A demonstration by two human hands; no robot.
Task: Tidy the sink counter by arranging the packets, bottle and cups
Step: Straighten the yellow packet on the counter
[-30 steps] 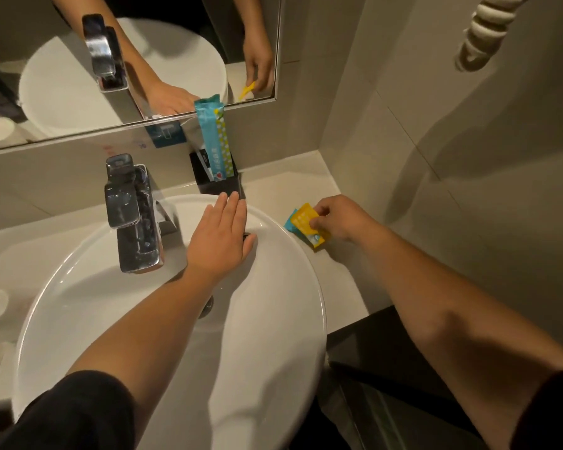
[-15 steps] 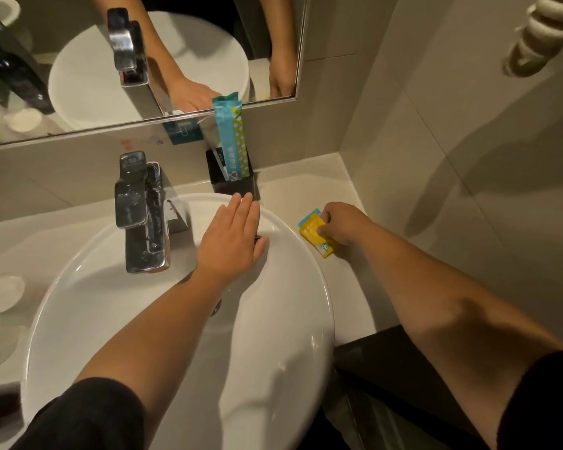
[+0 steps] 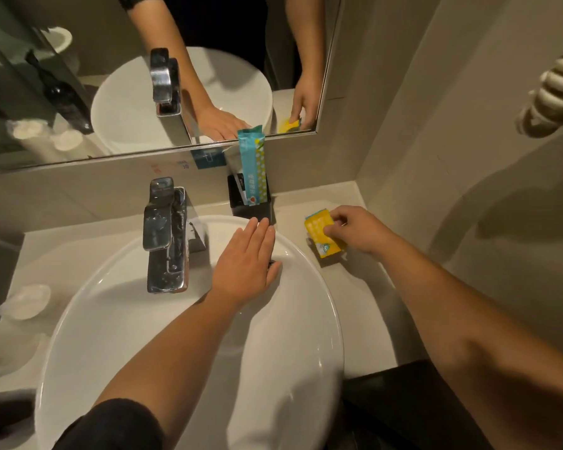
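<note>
A yellow packet [image 3: 320, 233], with a teal one just under it, lies on the counter right of the basin. My right hand [image 3: 358, 229] pinches its right edge with curled fingers. My left hand [image 3: 246, 259] lies flat, fingers together, on the far rim of the white basin [image 3: 312, 306], holding nothing. Behind it a tall teal packet [image 3: 252, 165] stands upright in a black holder [image 3: 260, 207] against the wall. Wrapped white cups [image 3: 25, 302] lie on the counter at the far left. A dark bottle [image 3: 64, 99] shows only as a reflection in the mirror.
A chrome tap [image 3: 166, 235] rises at the basin's back left. The mirror [image 3: 78, 76] spans the wall above. The tiled side wall [image 3: 468, 157] closes the counter [image 3: 361, 287] on the right, with a white coiled cord [image 3: 556, 89] hanging there. A dark ledge [image 3: 403, 401] lies below the counter's front.
My right hand has stayed on the yellow packet, turning it a little on the counter. The camera has tilted up, showing more mirror. My left hand has kept its place on the rim.
</note>
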